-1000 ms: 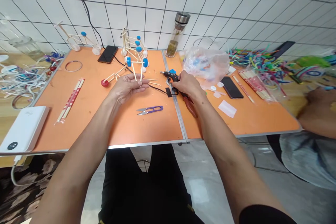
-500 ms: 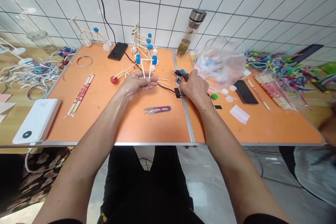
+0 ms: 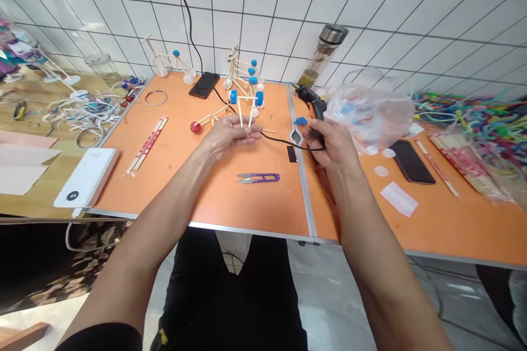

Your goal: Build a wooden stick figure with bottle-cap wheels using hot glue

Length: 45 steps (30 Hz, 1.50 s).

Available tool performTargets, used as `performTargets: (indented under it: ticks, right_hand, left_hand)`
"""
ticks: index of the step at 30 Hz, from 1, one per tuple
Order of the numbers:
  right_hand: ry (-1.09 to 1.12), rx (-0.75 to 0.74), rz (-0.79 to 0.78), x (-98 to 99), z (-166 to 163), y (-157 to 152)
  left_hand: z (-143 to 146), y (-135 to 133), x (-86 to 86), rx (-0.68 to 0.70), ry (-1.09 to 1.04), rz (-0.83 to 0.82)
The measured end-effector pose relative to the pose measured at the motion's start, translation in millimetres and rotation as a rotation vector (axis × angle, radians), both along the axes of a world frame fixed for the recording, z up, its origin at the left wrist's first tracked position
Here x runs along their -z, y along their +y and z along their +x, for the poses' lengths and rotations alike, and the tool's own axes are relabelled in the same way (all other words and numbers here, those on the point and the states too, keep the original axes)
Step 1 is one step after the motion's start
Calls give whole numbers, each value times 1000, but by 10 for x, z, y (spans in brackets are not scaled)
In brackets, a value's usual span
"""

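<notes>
Stick frame point(image 3: 246, 107), centre of view: your left hand point(image 3: 230, 137) pinches its legs so it stands upright; your right hand point(image 3: 331, 145) wraps the glue gun point(image 3: 313, 103), nozzle clear of the table point(image 3: 214, 197).

Orange counter point(image 3: 230, 203), purple snips point(image 3: 258, 177) lying mid-surface. Left of the snips: wrapped chopsticks point(image 3: 147, 145), then a white power bank point(image 3: 87, 176). Right of the snips: black phone point(image 3: 411, 160), paper slip point(image 3: 399, 198).

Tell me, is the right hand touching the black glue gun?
Touching. The head view shows the right hand wrapped round the handle of the glue gun, fingers closed.
</notes>
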State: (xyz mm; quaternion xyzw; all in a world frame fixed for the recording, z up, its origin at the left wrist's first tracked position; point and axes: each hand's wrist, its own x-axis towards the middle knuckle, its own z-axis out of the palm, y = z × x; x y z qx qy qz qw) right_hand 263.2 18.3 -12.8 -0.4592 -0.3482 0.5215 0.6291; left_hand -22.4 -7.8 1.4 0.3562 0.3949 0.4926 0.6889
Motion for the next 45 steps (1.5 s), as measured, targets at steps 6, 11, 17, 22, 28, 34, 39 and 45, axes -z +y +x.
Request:
performTargets:
  ticks: [6, 11, 17, 22, 28, 34, 39, 45]
  right_hand:
    - [199, -145, -60, -33, -57, -55]
    - [41, -191, 88, -172, -163, -177]
    - [-218, -113, 339, -155, -272, -278]
    - [-543, 6, 584, -40, -337, -363]
    - [-841, 76, 699, 49, -399, -438]
    - [-949, 95, 722, 117, -412, -431]
    - [-979, 107, 723, 170, -398, -402]
    - [-968, 110, 702, 143, -430, -432]
  left_hand:
    - [15, -22, -31, -1, 1, 3]
    - [20, -18, -21, -5, 4, 9]
    - [31, -18, 13, 15, 21, 6]
    - [69, -38, 11, 31, 16, 0]
    - [114, -72, -9, 59, 3, 4]
    - [137, -90, -13, 77, -6, 6]
    - [168, -102, -32, 82, -10, -8]
    - [177, -103, -30, 94, -8, -12]
